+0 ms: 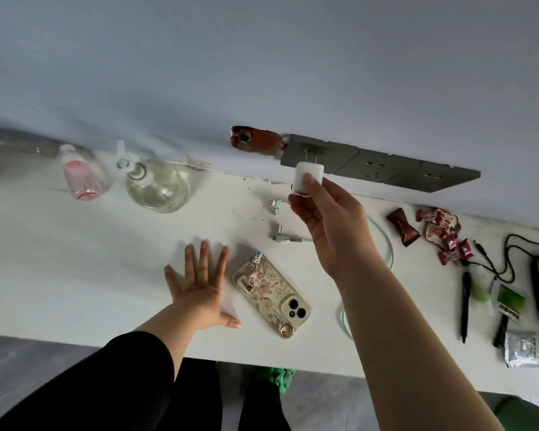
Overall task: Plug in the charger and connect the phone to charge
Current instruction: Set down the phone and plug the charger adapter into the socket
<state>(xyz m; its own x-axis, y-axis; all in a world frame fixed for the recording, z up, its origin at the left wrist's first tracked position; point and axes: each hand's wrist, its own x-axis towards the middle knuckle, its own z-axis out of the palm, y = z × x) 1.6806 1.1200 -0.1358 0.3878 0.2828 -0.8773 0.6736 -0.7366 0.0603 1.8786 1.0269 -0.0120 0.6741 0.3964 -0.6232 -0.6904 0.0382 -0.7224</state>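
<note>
**Charger held up to the wall sockets**

Nearest us, our left hand (201, 286) lies palm down on the white table (75, 259), fingers spread wide and holding nothing. Just to its right the phone (273, 298) lies face down in a flowered case, camera end toward the near edge, a charm at its far end. A pale green cable (390, 253) curves over the table right of the phone, partly hidden behind our right forearm; its plugs (285, 237) lie on the table beyond the phone.

Farther on, our right hand (330, 222) is raised off the table, its fingers and thumb pinched around the white charger (308, 174). The charger's two prongs point at the left end of the grey socket strip (380, 164) on the wall; we cannot tell whether they are touching it or already in it.

At the right lie a black pen (465, 306), wrapped sweets (448, 244) and a black cord (504, 262). At the far left stand a pink bottle (81, 175) and a clear pump bottle (157, 188), near the wall.
</note>
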